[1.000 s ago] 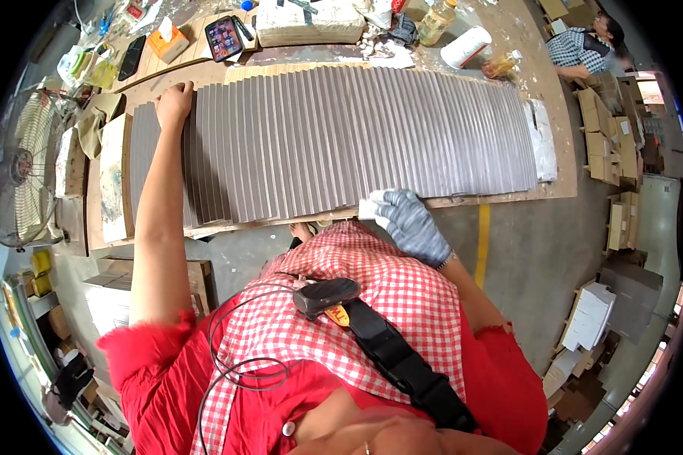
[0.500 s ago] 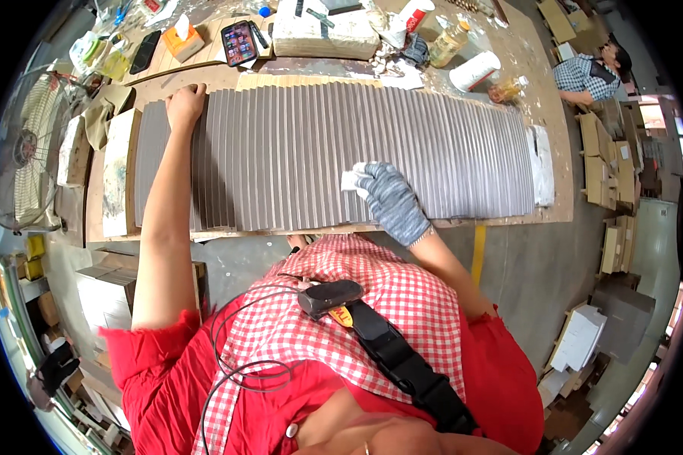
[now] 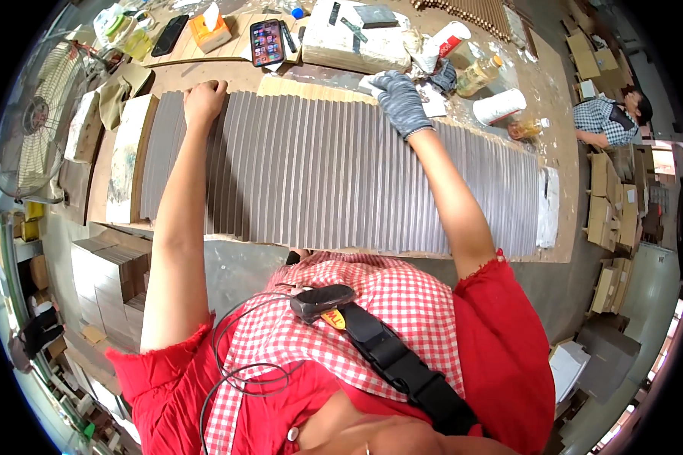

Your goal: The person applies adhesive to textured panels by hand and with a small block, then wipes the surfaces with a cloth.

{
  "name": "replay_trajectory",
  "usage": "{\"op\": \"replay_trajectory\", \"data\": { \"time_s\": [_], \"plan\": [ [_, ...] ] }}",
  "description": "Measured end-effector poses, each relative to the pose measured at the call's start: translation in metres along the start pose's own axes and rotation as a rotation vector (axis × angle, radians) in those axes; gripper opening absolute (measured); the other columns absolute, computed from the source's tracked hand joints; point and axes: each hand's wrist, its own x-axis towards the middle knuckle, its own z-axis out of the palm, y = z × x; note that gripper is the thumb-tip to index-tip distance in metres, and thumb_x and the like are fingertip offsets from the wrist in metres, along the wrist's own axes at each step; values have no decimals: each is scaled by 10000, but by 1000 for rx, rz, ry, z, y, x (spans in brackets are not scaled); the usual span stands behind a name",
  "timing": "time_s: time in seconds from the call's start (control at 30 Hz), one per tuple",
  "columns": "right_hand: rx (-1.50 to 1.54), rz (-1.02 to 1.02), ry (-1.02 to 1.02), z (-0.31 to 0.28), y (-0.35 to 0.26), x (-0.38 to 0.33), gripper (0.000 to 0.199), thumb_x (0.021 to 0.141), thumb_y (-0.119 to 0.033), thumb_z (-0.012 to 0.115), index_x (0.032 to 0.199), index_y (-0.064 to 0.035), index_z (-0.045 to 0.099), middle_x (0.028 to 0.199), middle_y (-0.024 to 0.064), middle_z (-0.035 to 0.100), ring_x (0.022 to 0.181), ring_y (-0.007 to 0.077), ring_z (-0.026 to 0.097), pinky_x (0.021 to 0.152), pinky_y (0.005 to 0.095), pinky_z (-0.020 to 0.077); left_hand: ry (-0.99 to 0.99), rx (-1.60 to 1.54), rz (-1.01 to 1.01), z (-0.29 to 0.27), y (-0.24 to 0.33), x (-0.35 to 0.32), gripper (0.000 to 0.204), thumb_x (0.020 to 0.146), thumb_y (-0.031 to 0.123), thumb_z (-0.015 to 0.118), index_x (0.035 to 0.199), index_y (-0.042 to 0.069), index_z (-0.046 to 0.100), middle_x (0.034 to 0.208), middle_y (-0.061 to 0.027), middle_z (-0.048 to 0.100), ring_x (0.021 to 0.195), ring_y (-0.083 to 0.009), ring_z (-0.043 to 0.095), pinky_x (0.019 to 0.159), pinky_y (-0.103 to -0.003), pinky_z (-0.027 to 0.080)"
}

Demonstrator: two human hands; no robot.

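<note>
Just now | right hand (image 3: 402, 105), pinching white pad (image 3: 367, 84), crossed grey strips (image 3: 311, 171) beneath: full pass | left hand (image 3: 205, 100) curled, grip unclear

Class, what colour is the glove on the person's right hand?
The glove is mottled blue-grey, best seen in the head view.

Can see only part of the white piece (image 3: 367, 83) in the gloved right hand (image 3: 398, 105). Cannot make out the fingertips of the left hand (image 3: 205, 101), curled out of sight, nor the grey strips (image 3: 303, 171) beneath both forearms (image 3: 182, 201). Cannot read the tiny phone screen (image 3: 268, 44). Lose the brown rods (image 3: 472, 15) past the top edge.
</note>
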Motion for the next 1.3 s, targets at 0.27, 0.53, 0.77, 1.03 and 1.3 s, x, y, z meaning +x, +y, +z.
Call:
{"op": "replay_trajectory", "data": {
  "time_s": [0.27, 0.53, 0.77, 1.03, 1.3],
  "plan": [
    [13, -19, -180, -31, -22, -81, 260, 862, -126, 715, 1110, -51, 724, 1053, 150, 671, 1005, 306, 620, 972, 392, 473, -24, -44, -25, -11, 13, -9, 450, 930, 410, 463, 944, 82, 770, 990, -208, 717, 1023, -358, 651, 1102, -480, 336],
    [86, 60, -175, -39, -32, -71, 258, 858, -81, 698, 1111, -28, 711, 1094, 160, 667, 1044, 311, 615, 978, 386, 476, -1, -9, -13, -15, 16, -5, 448, 932, 410, 466, 950, 82, 771, 977, -205, 717, 1000, -340, 661, 1064, -455, 362],
    [-100, -61, -207, -56, -100, -197, 297, 816, -76, 616, 1098, -70, 709, 1045, 108, 665, 995, 275, 601, 915, 394, 491, -37, 17, -3, -14, 18, -4, 476, 937, 442, 447, 1000, 96, 768, 985, -194, 722, 992, -334, 669, 1048, -430, 371],
    [151, 87, -432, -91, -142, -230, 341, 825, -32, 668, 1162, -50, 712, 1185, 132, 639, 1113, 306, 580, 1016, 394, 459, -67, 39, -10, 0, 8, 5, 516, 951, 478, 419, 1081, 109, 757, 1052, -200, 717, 1054, -324, 662, 1085, -459, 345],
    [76, 102, -165, -34, -152, -218, 267, 837, -76, 686, 1102, -57, 720, 1108, 86, 664, 1047, 256, 593, 964, 368, 473, -74, 48, 3, 1, 9, 4, 517, 950, 476, 416, 1090, 110, 753, 1039, -197, 721, 1032, -331, 668, 1078, -459, 348]
  ]
}}
